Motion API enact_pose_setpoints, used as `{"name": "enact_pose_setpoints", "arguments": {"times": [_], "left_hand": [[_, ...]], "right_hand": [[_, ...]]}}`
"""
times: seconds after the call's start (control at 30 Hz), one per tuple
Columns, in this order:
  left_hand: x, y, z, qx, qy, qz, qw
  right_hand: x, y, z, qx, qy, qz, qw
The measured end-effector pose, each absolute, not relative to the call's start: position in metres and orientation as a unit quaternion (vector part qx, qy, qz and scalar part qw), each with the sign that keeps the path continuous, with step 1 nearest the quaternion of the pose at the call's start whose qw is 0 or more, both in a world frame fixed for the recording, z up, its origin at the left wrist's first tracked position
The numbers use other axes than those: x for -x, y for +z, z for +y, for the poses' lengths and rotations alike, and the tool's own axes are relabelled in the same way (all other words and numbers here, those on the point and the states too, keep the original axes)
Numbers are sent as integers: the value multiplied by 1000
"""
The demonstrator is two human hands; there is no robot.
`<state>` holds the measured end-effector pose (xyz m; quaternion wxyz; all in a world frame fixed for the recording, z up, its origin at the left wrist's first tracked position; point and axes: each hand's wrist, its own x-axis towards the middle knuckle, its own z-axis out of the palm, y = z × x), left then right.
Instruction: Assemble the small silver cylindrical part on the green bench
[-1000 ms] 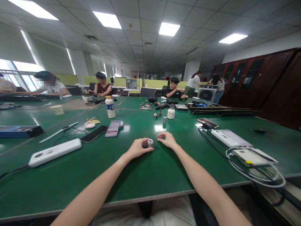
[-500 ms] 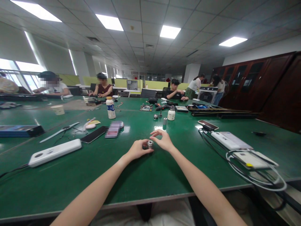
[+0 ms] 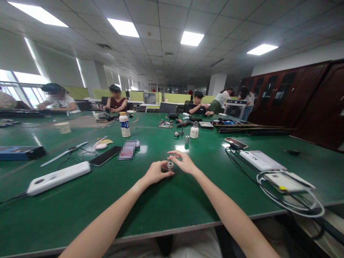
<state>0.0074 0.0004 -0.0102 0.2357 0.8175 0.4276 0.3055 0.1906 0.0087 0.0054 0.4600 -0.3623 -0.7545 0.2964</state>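
A small round metal part point(image 3: 170, 166) stands upright on the green table point(image 3: 150, 211), in the middle near the hands. My left hand point(image 3: 157, 172) has its fingers and thumb wrapped round the part from the left. Just right of it and slightly above, my right hand point(image 3: 182, 162) is curved, its fingers apart from the thumb; whether the thumb touches the part is too small to tell. Farther back stand a small metal cylinder point(image 3: 187, 139), a short metal piece point(image 3: 176, 134) and a dark fitting point(image 3: 182, 131).
A white jar point(image 3: 194, 131) and a bottle point(image 3: 125, 125) stand beyond the hands. To the left are a black phone point(image 3: 105, 156) and a white power strip point(image 3: 59, 178). White devices point(image 3: 262, 160) with looped cables lie right. People sit across the table.
The view has shifted slightly, so most things sit a little farther left. My left hand stays round the metal part; my right hand's fingers reach slightly farther over it.
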Motion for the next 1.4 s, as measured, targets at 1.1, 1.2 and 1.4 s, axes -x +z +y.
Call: {"name": "enact_pose_setpoints", "arguments": {"times": [1.1, 1.2, 1.4], "left_hand": [[-8, -10, 0, -814, 314, 434, 226], [-8, -10, 0, -815, 310, 436, 222], [-8, -9, -1, -821, 305, 426, 227]], "right_hand": [[-234, -38, 53, 427, 309, -747, 405], [-226, -26, 47, 411, 328, -728, 440], [-203, 0, 25, 320, 368, -732, 477]]}}
